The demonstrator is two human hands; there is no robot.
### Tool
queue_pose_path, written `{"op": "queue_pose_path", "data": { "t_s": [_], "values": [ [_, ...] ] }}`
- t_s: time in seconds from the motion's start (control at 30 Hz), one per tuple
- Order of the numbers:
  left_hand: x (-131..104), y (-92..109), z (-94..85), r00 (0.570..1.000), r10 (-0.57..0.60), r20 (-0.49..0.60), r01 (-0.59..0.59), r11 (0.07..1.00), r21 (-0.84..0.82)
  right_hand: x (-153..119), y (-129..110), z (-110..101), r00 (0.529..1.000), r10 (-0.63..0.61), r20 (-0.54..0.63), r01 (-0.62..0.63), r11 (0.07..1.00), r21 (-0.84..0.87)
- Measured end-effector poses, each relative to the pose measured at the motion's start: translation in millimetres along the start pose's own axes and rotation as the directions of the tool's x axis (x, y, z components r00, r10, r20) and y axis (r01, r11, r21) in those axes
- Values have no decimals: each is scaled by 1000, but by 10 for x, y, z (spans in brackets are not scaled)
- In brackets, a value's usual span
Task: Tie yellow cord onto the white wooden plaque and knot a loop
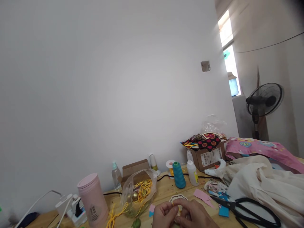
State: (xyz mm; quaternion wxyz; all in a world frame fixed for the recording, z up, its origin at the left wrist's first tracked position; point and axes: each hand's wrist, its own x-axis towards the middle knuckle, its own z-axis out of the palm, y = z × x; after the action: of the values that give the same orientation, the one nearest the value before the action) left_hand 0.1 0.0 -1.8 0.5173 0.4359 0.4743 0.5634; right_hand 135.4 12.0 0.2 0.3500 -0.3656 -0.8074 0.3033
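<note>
Glaring window (231, 61), soft daylight, top-right corner perhaps blurred

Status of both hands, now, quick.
Left hand: closed, fingertips apparently pinching a yellow strand.
Right hand: fingers curled in beside the left's; what it grips cannot be told.
</note>
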Motion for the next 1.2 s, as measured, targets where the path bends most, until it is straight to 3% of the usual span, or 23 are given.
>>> {"op": "queue_pose_path", "data": {
  "t_s": [0.2,0.37,0.5,0.77,1.2],
  "values": [
    [5,-32,-11,998,22,-66,-11,988,156,-21,-20,-38,1000,14,-6,-14,998,-68],
    [-4,-22,3,999,38,-16,-34,981,190,-2,-171,-147,999,44,23,-41,993,-109],
    [-9,-32,2,996,87,28,-92,965,247,8,-181,-160,999,30,-42,-37,979,-199],
    [11,-131,-16,985,160,-62,-128,927,353,-1,-158,-181,997,48,-67,-67,949,-309],
    [28,-101,-28,979,168,-120,-136,962,235,-10,-157,-181,987,94,-127,-126,954,-271]
  ]
}}
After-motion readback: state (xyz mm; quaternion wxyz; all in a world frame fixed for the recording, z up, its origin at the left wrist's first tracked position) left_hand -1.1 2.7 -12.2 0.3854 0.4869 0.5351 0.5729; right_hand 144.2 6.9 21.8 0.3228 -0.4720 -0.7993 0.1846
